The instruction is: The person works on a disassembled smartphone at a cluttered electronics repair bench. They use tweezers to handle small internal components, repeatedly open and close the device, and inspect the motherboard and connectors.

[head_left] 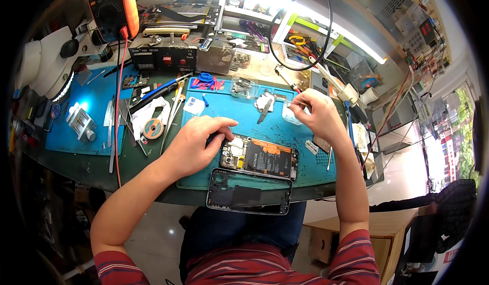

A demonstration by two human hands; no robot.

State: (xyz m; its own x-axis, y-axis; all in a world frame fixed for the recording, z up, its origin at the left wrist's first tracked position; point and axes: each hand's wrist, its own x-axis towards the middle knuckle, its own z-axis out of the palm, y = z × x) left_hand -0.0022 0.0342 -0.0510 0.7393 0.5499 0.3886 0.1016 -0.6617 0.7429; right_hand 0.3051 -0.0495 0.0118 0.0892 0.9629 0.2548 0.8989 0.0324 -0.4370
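An opened smartphone lies on the blue work mat, its black battery, orange flex and circuit board showing. My left hand is by the phone's upper left corner, index finger stretched out and the other fingers bent; a gap shows between thumb and fingers. Just below the phone rests its dark back cover, inner side up. To the right, my right hand hovers over a small clear-and-white box, thumb and fingertips pinched together. Whatever is between those fingertips is too small to make out.
Left of the mat are a roll of wire, tweezers and a metal clamp. Behind stand a small parts tray, blue and pink bits, and a black power unit. A red cable crosses the bench at left.
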